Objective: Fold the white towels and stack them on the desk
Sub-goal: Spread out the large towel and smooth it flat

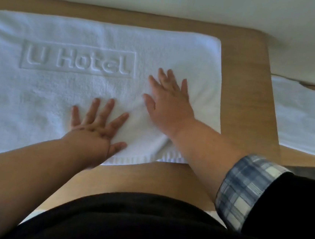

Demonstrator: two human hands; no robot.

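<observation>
White terry cloth covers most of the wooden worktop point(243, 74): one towel point(36, 94) lies spread flat, with the woven "U Hotel" mark point(78, 60) in its middle part, and I take this mark as the landmark. The left hand point(96, 123) rests below the mark and a little to its right, the palm down and the fingers spread. The right hand point(168, 101) lies just to the right of the mark, also flat. Neither hand has a grip on anything; both are fully open and only press on the cloth. Far to the right of the mark, beyond the edge of the worktop, a second white cloth point(307, 118) lies on another surface; it seems to be another towel that waits.

The step in hand looks like smoothing before a fold. To do it well, I think the hands should slide outward from the mark toward the edges, so that the small wrinkles between the two hands, near the lower hem, go out and do not stay inside the fold. The pressure should be light and even, because terry drags easily and the whole towel can shift. Then the hem below the mark should meet the far edge exactly, corner on corner. The left end of the towel is out of view, so I cannot tell if it lies straight.
</observation>
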